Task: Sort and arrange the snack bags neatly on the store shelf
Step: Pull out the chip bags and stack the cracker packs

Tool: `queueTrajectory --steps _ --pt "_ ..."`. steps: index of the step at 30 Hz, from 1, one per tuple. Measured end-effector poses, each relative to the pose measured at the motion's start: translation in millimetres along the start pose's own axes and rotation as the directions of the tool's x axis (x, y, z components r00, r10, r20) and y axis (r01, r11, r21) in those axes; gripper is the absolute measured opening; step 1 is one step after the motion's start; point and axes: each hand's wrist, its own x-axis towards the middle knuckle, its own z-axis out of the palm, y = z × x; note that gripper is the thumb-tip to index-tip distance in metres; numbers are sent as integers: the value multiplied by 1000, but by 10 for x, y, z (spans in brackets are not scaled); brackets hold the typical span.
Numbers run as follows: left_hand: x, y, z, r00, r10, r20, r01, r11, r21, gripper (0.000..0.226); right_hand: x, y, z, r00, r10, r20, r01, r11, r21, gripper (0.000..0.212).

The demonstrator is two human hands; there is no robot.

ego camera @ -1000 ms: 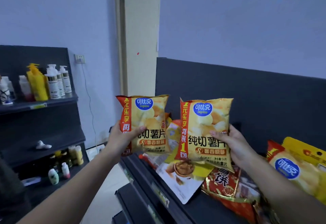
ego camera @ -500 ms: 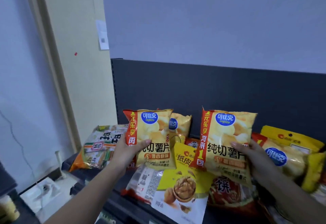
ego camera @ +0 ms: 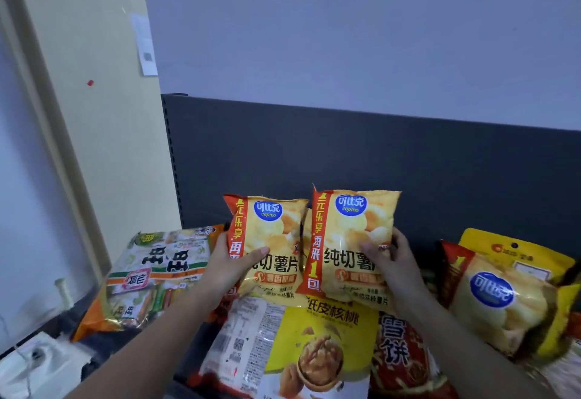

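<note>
My left hand (ego camera: pixel 231 268) grips a yellow potato chip bag (ego camera: pixel 273 235) by its lower left edge, thumb across the front. My right hand (ego camera: pixel 394 262) grips a matching yellow chip bag (ego camera: pixel 352 232) at its right side. Both bags stand upright side by side, edges touching, in front of the dark shelf back panel (ego camera: pixel 377 153). Another bag of the same kind shows in a sliver between them. They hover over a pile of snack bags lying on the shelf.
A white, green and orange multipack bag (ego camera: pixel 157 276) lies at the left end. A yellow walnut bag (ego camera: pixel 317 348) and a red rice-cracker bag (ego camera: pixel 399 357) lie flat in front. More yellow chip bags (ego camera: pixel 503 301) lean at the right. A cream pillar (ego camera: pixel 94 100) stands left.
The view swung right and down from the side shelving to the snack shelf. Both hands brought their chip bags closer together, now edge to edge above the pile.
</note>
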Motion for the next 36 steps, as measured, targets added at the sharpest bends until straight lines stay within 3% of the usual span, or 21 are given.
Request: queueTrajectory --steps 2,6,9,11,14,18,21,29,33,36 --pt "97 -45 -3 1000 16 10 -16 1000 3 71 20 92 66 999 -38 -33 36 998 -50 68" --pt "315 -102 -107 994 35 99 -41 997 62 56 17 186 165 994 -92 -54 82 984 -159 43" --pt "355 -204 -144 987 16 158 -21 999 28 43 5 287 229 992 -109 -57 94 971 -219 40" --pt "350 -251 -141 988 3 156 -1 1000 -12 54 -1 331 280 987 -136 -81 106 946 -307 41" --pt "418 -283 -194 992 -27 123 30 999 -26 91 -20 349 297 969 -206 -134 137 906 -400 41" --pt "460 -223 -362 990 -53 132 64 995 -80 119 -101 327 307 940 -266 -212 167 904 -393 50" --pt "407 -147 -435 985 -42 168 61 992 -111 110 -150 290 311 923 -259 -285 137 913 -385 64" --pt "226 -88 -618 991 -23 133 41 991 -131 99 -236 184 479 893 -313 -325 137 874 -466 59" --pt "87 -84 -728 992 -20 125 28 998 -59 95 -368 188 602 842 -467 -269 215 748 -628 58" --pt "35 -110 -909 1000 12 16 -13 996 89 90 -469 175 752 782 -618 -83 382 580 -720 44"
